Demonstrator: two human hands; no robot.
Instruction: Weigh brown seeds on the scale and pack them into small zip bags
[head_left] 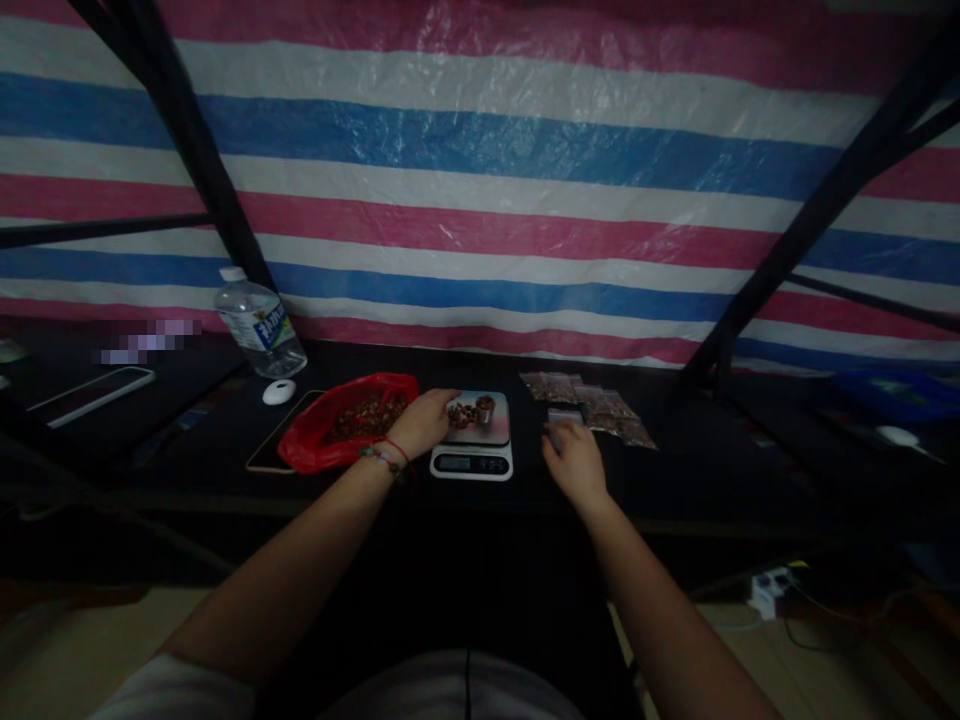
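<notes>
Two bare hands show in the head view I'm watching from afar, and between them a white digital scale (471,464) with a silvery plate stands near the front edge of the black desk (529,450), its long axis running from that edge toward the back. On the plate, a loose heap of small brown pieces (460,413) lies to the left and a small round metal cup (485,410) to the right. As I judge it, the heap's position matters most: it lies just right of the fingertips of the left hand (422,425), so that hand is the nearer one. Its fingers stretch forward over the plate's left edge; whether they pinch anything I can't make out (the light is dim). Toward the desk's left end, a crumpled red plastic bag (300,445) holds similar pieces. Across the scale, the right hand (576,460) has its fingers curled at a small clear flat plastic bag (562,415); whether they clamp it isn't clear. Beyond, toward the back edge, filled clear plastic packets (609,405) form a cluster slanting from back left to front right.
</notes>
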